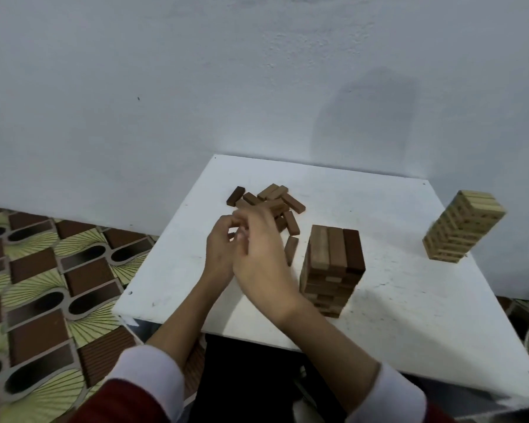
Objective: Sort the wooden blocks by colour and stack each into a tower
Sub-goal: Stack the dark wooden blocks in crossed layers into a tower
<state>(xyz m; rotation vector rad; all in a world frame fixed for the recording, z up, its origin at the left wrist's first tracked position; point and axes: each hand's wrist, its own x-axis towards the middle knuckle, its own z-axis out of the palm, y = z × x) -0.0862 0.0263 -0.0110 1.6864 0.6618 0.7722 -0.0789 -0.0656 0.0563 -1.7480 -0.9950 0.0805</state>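
Both hands meet over the white table [394,300], at the near edge of the loose brown blocks [275,206]. Left hand [222,248] has its fingers curled; right hand [263,254] is blurred, and I cannot tell what either holds. Brown tower [333,270] stands just right of the hands. Pale tower [461,228] stands well apart, at the table's right edge.

A white table [394,300] is standing against a pale bluish-white wall [165,87]. A brown tower [333,267] and loose brown blocks [275,203] are showing dark and lighter shades, while a pale yellow tower [461,228] is standing apart. The floor [43,285] is showing a brown, cream-green and black pattern. White cuffs [153,380] are edging red sleeves [119,404].
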